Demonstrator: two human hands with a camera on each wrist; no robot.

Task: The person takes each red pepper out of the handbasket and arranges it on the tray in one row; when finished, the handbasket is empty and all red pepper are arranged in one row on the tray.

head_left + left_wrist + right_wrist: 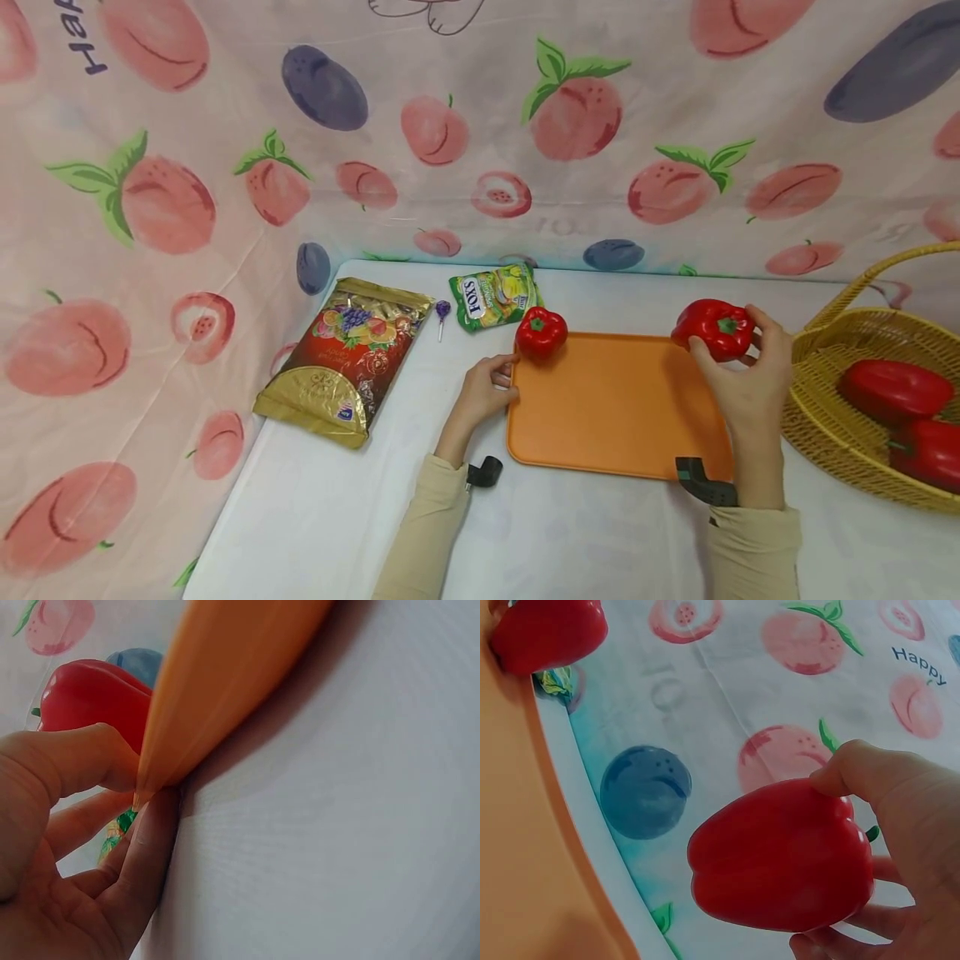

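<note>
My right hand grips a red bell pepper over the far right corner of an orange tray. In the right wrist view this pepper lies between thumb and fingers, its green stem toward the palm. My left hand pinches the tray's left edge, thumb above and a finger beneath, as the left wrist view shows at the tray rim. Another red bell pepper sits on the tray's far left corner, just beyond the left fingertips.
At the right stands a yellow wicker basket with a tall handle and red peppers inside. Left of the tray lie a gold and red candy bag, a purple lollipop and a green FOX'S pouch. A fruit-print cloth hangs behind.
</note>
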